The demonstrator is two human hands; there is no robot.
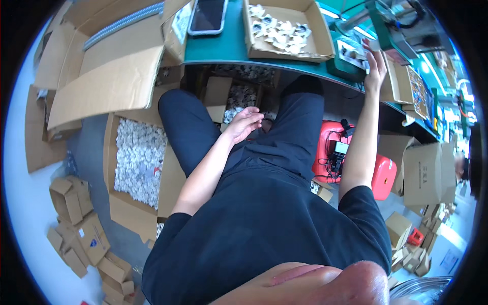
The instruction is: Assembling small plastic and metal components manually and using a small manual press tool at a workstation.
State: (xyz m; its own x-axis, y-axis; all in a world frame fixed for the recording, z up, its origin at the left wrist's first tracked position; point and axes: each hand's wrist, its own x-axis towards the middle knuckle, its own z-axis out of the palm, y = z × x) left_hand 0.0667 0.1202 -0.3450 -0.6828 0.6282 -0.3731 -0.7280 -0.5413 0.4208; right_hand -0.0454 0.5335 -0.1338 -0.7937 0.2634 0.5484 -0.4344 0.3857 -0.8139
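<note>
My left hand (244, 125) hovers over my lap between my thighs, its fingers loosely extended and nothing visible in them. Up at the right side of the green work table (218, 51), my right hand (375, 68) is raised with fingers apart. It is beside a small bench machine (352, 55) with a metal fixture; I cannot tell whether the fingertips touch it. A shallow cardboard tray (320, 43) on the table holds several white, petal-shaped plastic parts (284, 36), some with dark centres.
A phone (207, 16) lies on the table, left of the tray. Large open cartons (107, 84) stand at the left, one filled with white parts (137, 157). Under the table are more boxes of parts (240, 99). A red stool (325, 137) with a cabled device (337, 152) is at the right.
</note>
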